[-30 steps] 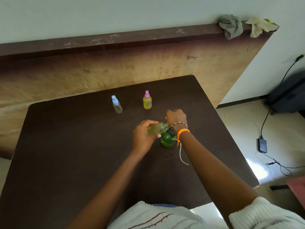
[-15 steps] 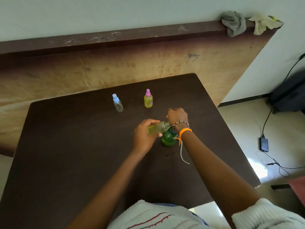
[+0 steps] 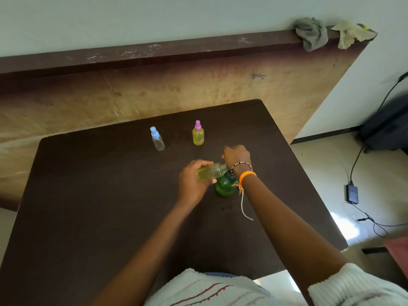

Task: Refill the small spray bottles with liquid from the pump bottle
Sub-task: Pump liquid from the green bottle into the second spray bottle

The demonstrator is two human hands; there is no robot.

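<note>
Blue-capped bottle: the small clear plastic spray bottle (image 3: 158, 139) stands upright at the far left of the dark table (image 3: 88, 206) and looks empty to me — not yet filled.
Pink-capped bottle: the small yellow-filled spray bottle (image 3: 198, 133) stands capped, apparently done.
Left hand (image 3: 192, 184): wraps an uncapped, tilted small bottle (image 3: 210, 171), its mouth toward the pump.
Green pump bottle (image 3: 225, 186): round, translucent plastic, mid-table.
Right hand (image 3: 236, 156): curled over the pump head — which I can't see.
</note>
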